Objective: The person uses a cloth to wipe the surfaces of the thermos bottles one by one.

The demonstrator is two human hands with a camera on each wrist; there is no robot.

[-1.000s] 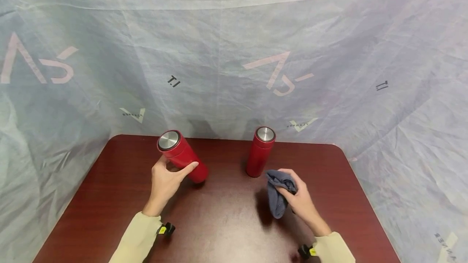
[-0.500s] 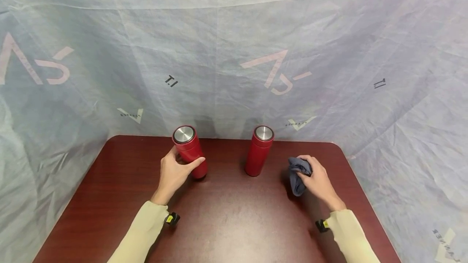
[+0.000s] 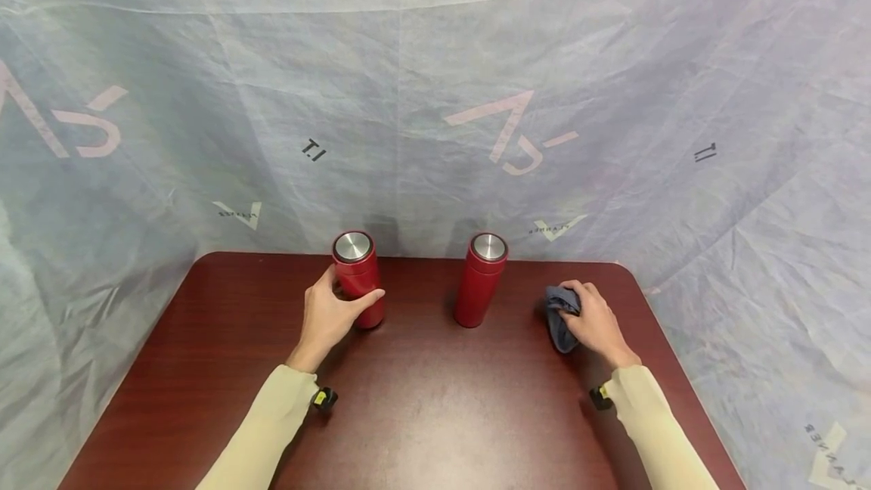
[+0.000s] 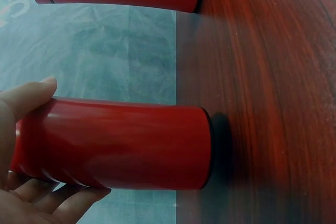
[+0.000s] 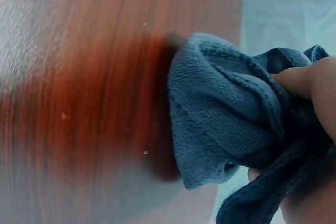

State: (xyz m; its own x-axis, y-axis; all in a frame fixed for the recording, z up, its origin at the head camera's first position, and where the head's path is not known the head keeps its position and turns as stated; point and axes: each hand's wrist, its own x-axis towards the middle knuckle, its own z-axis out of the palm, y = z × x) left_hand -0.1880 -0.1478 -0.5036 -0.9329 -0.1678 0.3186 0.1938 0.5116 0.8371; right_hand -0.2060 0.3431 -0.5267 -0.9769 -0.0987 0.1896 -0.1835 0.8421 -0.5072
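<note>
My left hand grips a red thermos bottle with a silver lid, thumb on one side and fingers on the other. The bottle stands nearly upright at the back left of the table. In the left wrist view a dark shadow lies by the base of this bottle; whether it touches the wood I cannot tell. A second red thermos bottle stands upright to its right, apart from both hands. Farther right, my right hand pinches a bunched blue-grey cloth, low over or on the table.
The dark red wooden table has rounded back corners. A pale printed sheet hangs close behind its back edge and along both sides. Light glares on the front middle of the tabletop.
The left thermos bottle has gone from tilted to nearly upright, moving right and back in my left hand. My right hand has carried the cloth right and back, away from the second bottle.
</note>
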